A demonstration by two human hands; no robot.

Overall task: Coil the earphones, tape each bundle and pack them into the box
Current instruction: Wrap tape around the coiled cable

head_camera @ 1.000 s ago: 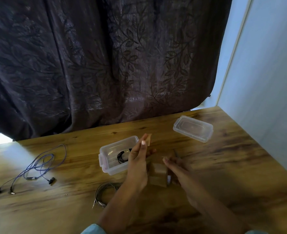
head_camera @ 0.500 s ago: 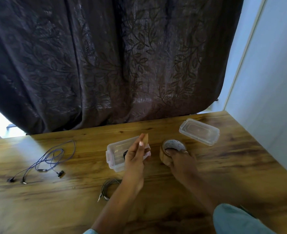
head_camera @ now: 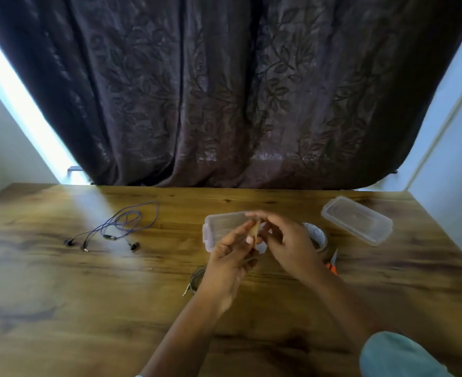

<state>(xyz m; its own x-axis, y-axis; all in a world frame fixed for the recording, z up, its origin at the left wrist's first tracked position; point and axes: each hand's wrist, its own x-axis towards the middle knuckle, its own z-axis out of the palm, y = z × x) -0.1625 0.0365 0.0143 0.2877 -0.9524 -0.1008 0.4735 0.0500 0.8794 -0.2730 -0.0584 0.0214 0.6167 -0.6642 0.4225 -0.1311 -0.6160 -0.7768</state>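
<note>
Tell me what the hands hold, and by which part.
A strip of brown tape, pinched at its lower end by the left hand. The right hand meets its upper end; that grip is blurred.

1. Looks like a home rm, not a lab or shop: heavy dark curtain (head_camera: pixel 224 91) w/ leaf pattern fills the back.
2. Daylight strip (head_camera: pixel 20 99) at the curtain's left edge, so prob. a window there; plain white walls (head_camera: pixel 447 159) either side.
3. Wood-grain table (head_camera: pixel 88 308) set right up to the curtain, btw the walls.
4. Household bits on it: clear plastic storage box (head_camera: pixel 207 236), its lid (head_camera: pixel 357 220), purple earphones (head_camera: pixel 123 224), tape roll (head_camera: pixel 318 236), orange-handled snips (head_camera: pixel 332 265).
</note>
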